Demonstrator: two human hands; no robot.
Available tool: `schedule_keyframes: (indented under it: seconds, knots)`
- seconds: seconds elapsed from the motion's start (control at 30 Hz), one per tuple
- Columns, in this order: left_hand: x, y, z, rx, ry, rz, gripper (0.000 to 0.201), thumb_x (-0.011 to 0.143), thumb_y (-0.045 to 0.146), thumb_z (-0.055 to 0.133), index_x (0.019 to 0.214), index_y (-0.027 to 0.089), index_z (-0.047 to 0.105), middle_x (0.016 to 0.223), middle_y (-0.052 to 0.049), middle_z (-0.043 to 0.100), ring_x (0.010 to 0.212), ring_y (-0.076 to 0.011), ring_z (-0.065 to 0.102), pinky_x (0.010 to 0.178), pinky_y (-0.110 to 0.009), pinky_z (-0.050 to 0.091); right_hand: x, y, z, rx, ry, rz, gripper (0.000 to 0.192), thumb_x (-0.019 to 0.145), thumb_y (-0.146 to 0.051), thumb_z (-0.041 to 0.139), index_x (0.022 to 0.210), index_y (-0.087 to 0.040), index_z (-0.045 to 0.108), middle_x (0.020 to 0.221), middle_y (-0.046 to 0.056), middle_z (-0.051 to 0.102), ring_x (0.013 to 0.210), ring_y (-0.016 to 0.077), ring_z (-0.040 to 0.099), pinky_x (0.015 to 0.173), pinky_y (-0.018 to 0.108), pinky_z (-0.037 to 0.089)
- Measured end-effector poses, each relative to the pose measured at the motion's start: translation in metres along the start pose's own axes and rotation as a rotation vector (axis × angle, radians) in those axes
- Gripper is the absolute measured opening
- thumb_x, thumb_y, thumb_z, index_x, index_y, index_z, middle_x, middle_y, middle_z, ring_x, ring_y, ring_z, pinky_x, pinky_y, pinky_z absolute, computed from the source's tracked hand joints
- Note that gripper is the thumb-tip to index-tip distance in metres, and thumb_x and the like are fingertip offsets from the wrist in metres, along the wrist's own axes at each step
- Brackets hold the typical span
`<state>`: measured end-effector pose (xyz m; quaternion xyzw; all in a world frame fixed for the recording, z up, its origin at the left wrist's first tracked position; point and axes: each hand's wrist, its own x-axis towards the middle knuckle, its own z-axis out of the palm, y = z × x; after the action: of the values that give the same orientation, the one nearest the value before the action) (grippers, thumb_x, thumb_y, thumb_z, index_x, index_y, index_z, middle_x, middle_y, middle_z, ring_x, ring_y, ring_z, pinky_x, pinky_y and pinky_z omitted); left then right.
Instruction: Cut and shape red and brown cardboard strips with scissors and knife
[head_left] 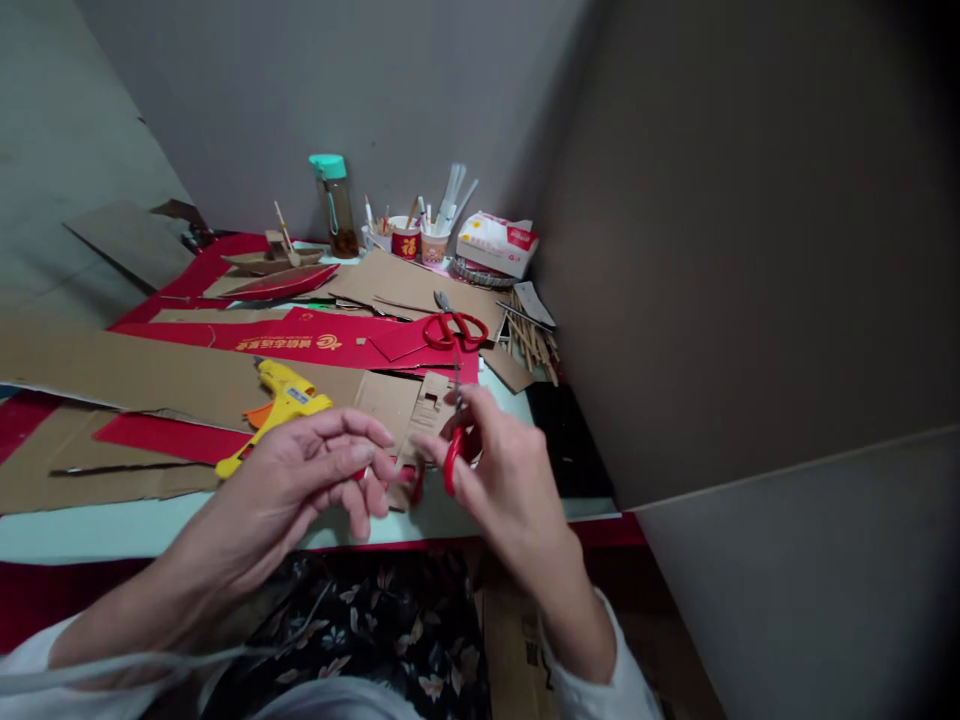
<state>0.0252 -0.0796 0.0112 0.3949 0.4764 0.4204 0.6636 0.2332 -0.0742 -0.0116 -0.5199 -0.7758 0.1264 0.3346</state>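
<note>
My right hand (510, 470) is closed around a pair of small red-handled scissors (453, 465), their thin blades pointing up and away from me. My left hand (322, 470) pinches a small red piece (362, 474), mostly hidden by the fingers, so its kind is unclear. Both hands are over the table's near edge, a short gap apart. Beyond them lies a cut cardboard piece (429, 400) with a small square hole. A yellow glue gun (289, 395) rests beside my left hand on the cardboard.
Larger red-handled scissors (456, 330) lie on cardboard further back. Long red and brown cardboard strips (150, 365) cover the left side. A bottle (335, 210), cups of sticks (406, 242) and a tissue pack (496, 243) stand along the wall. Wooden sticks (532, 340) lie at right, near a partition.
</note>
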Motion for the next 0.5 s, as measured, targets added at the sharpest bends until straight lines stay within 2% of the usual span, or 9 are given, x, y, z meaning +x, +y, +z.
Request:
schedule_keyframes:
  seconds: [0.07, 0.2, 0.3, 0.4, 0.5]
  knots:
    - [-0.002, -0.008, 0.007, 0.041, -0.03, 0.0, 0.022, 0.078, 0.037, 0.085, 0.082, 0.019, 0.073, 0.063, 0.0, 0.071, 0.04, -0.0101, 0.056, 0.034, -0.018, 0.046, -0.014, -0.01, 0.006, -0.043, -0.045, -0.039, 0.025, 0.096, -0.016, 0.057, 0.12, -0.021, 0.052, 0.081, -0.001, 0.071, 0.068, 0.0192, 0.068, 0.062, 0.027, 0.047]
    - [0.002, -0.024, 0.018, 0.161, -0.072, 0.038, 0.026, 0.081, 0.045, 0.079, 0.09, 0.022, 0.07, 0.058, 0.008, 0.053, 0.043, -0.0082, 0.042, 0.036, -0.018, 0.032, -0.024, -0.017, 0.017, -0.147, -0.043, -0.016, 0.028, 0.096, -0.013, 0.053, 0.124, -0.018, 0.052, 0.088, 0.007, 0.074, 0.068, 0.0273, 0.071, 0.054, 0.034, 0.044]
    - [0.002, -0.033, 0.023, 0.289, -0.065, 0.124, 0.025, 0.078, 0.043, 0.079, 0.082, 0.023, 0.064, 0.063, 0.007, 0.053, 0.054, -0.0119, 0.047, 0.048, -0.023, 0.039, -0.03, -0.022, 0.025, -0.217, 0.052, -0.086, 0.04, 0.097, -0.01, 0.047, 0.137, -0.015, 0.046, 0.091, 0.011, 0.075, 0.071, 0.029, 0.073, 0.054, 0.037, 0.049]
    - [-0.002, -0.039, 0.026, 0.429, -0.031, 0.196, 0.021, 0.085, 0.04, 0.068, 0.073, 0.025, 0.058, 0.066, 0.003, 0.058, 0.062, -0.0168, 0.053, 0.059, -0.029, 0.044, -0.038, -0.027, 0.031, -0.309, 0.208, -0.128, 0.042, 0.1, -0.007, 0.042, 0.142, -0.012, 0.044, 0.089, 0.013, 0.075, 0.07, 0.028, 0.072, 0.053, 0.038, 0.054]
    - [-0.008, -0.046, 0.027, 0.583, 0.002, 0.264, 0.024, 0.085, 0.033, 0.063, 0.064, 0.027, 0.052, 0.063, 0.001, 0.058, 0.059, -0.0198, 0.051, 0.061, -0.035, 0.04, -0.045, -0.029, 0.037, -0.332, 0.201, -0.141, 0.041, 0.099, -0.004, 0.038, 0.138, -0.011, 0.049, 0.087, 0.013, 0.072, 0.071, 0.0291, 0.07, 0.053, 0.039, 0.056]
